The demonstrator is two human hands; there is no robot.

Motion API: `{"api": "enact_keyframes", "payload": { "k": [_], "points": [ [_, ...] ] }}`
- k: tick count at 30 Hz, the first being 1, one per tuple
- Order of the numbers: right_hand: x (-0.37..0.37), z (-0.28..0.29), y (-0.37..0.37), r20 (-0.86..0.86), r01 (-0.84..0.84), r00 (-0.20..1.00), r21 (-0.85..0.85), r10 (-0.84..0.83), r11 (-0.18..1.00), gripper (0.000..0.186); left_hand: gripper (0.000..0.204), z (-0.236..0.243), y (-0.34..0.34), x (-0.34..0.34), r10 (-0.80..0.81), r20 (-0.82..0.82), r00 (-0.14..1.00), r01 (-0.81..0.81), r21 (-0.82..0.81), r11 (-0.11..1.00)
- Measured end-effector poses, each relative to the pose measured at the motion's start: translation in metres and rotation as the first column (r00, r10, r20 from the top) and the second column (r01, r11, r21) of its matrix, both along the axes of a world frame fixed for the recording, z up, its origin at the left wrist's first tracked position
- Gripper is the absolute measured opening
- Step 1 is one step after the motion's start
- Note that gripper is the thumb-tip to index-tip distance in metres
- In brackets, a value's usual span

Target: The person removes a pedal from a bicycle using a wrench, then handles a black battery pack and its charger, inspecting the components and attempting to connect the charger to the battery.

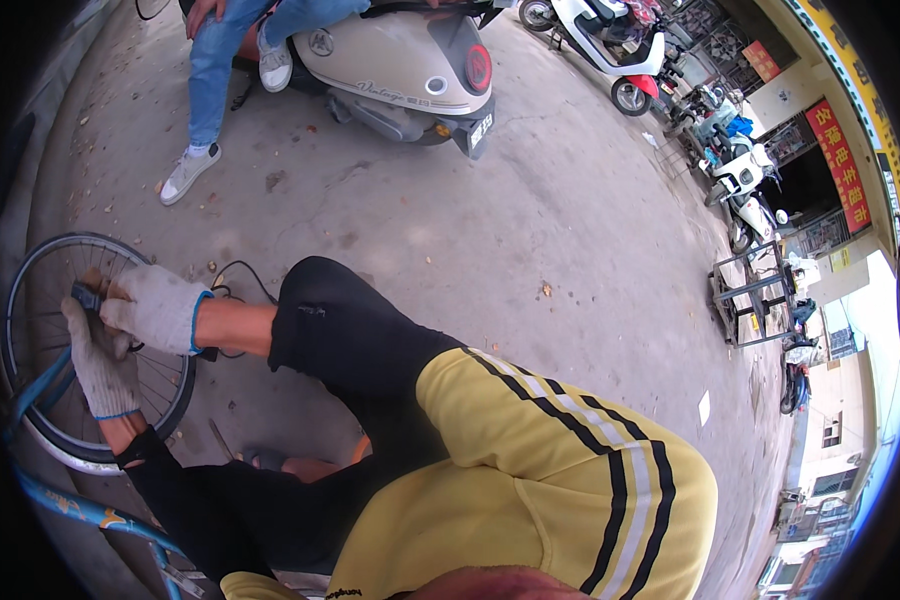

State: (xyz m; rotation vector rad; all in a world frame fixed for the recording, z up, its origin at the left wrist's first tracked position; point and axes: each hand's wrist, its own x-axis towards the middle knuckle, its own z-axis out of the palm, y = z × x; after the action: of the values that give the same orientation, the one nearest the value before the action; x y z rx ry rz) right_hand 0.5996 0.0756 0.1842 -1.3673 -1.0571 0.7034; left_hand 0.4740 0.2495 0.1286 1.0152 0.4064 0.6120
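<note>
Both my hands wear white knitted gloves with blue cuffs and work close together in front of a spoked bicycle wheel (180, 385). A small dark piece (86, 297), whose kind I cannot make out, is gripped between them. My right hand (155, 305) reaches in from the right with its fingers curled toward the piece. My left hand (100, 365) comes from below, its fingers pressed up against the same piece. The wheel's hub is hidden behind the gloves. Blue tubes of a bicycle frame (80, 507) run beside the wheel, below my left hand.
A black cable (235, 268) loops by my right wrist. Ahead, a person in jeans (213, 85) sits on a beige scooter (400, 75), one shoe on the concrete ground. More scooters (740, 175) and a metal-framed cart (755, 290) stand along the shopfronts at right.
</note>
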Motion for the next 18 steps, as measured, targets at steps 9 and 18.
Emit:
{"api": "enact_keyframes", "payload": {
  "k": [9, 18],
  "points": [
    [-0.001, 0.006, -0.004, 0.088, 0.02, 0.996, -0.047, -0.016, 0.999, 0.029, 0.069, 0.003, -0.01, 0.002, 0.021, 0.02, 1.0, -0.02, -0.013, 1.0],
    [-0.004, -0.009, 0.008, 0.446, 0.064, 0.894, -0.02, -0.049, 0.998, 0.038, 0.055, -0.003, -0.009, -0.004, 0.003, -0.065, 0.998, 0.001, 0.064, 0.998]
  ]
}}
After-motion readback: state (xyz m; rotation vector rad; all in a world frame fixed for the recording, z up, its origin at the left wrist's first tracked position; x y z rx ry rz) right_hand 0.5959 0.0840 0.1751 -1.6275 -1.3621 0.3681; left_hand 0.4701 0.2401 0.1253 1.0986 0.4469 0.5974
